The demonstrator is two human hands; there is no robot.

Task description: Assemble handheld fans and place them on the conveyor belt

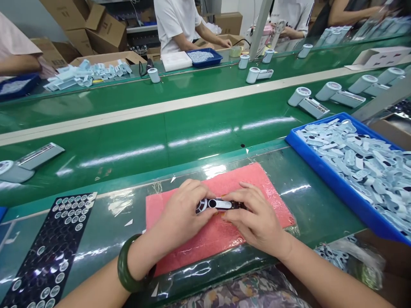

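Note:
A small elongated light-blue and black plastic part (220, 204) with a dark round spot lies between my two hands, over a pink foam mat (192, 248). Fingers and thumb of my left hand (184, 207) pinch its left end, where a ring-shaped section shows. My right hand (257, 214) grips the other end, with thumb and fingers closed round a darker portion that is mostly hidden. A dark green bangle (128, 265) circles my left wrist.
Right of the mat stands a blue tray (321, 179) heaped with light-blue plastic pieces. A black sheet of round stickers (41, 248) lies at left. Beyond runs a green conveyor belt (128, 145) carrying light-blue housings (308, 102). Co-workers (183, 25) work across it.

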